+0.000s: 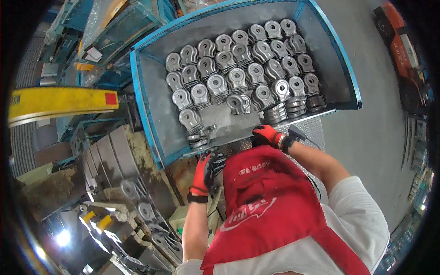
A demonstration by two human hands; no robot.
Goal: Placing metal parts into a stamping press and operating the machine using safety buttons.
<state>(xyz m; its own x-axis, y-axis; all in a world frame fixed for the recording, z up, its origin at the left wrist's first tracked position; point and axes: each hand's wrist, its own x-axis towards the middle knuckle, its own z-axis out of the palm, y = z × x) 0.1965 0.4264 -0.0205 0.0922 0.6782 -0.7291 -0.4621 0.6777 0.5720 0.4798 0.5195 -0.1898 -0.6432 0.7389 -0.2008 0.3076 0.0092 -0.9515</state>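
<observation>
A blue-rimmed metal bin (339,50) holds stacks of ring-ended metal parts (237,78) in rows. Two loose-looking parts (236,104) lie on its bare floor near the middle. My right hand (267,135), in a red and black glove, is at the bin's near edge with its fingers curled; what they grip, if anything, is hidden. Just outside the near left corner is my left hand (208,169), gloved alike. Its dark fingers are bent toward my apron, and I cannot make out anything in them. A small tipped pile of parts (198,137) lies inside that corner.
A yellow beam (64,103) reaches in from the left. Below it stands machinery with a row of similar metal parts (145,211). Blue racks (123,41) with plastic wrap are at the far left. An orange vehicle (403,50) stands on the grey floor at right.
</observation>
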